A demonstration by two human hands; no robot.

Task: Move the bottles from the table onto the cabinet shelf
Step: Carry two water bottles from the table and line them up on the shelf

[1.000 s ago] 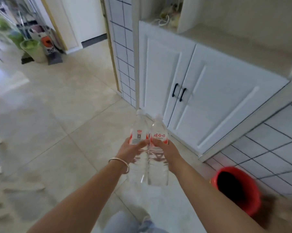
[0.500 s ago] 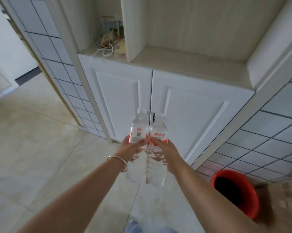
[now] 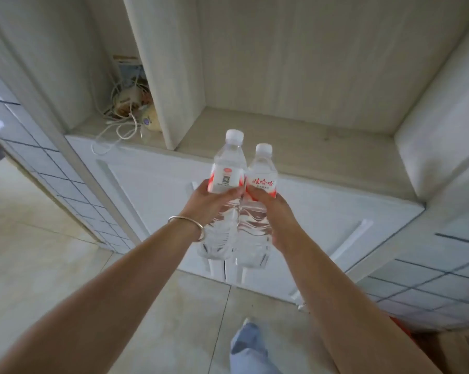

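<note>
**Two water bottles held up in front of the shelf**

Two clear plastic water bottles with white caps and red-and-white labels are up in the air, side by side and touching. The left bottle (image 3: 226, 184) is gripped by the left hand (image 3: 210, 203), fingers curled round it. The right bottle (image 3: 260, 190) is gripped by the right hand (image 3: 272, 211) the same way. Both stand nearly upright, just in front of the front edge of the pale wooden cabinet shelf (image 3: 322, 147). A thin metal bangle (image 3: 186, 224) sits on the left wrist. White cords (image 3: 120, 125) lie tangled in the shelf's left part, behind a divider. White cabinet doors (image 3: 152, 190) are below.
</note>
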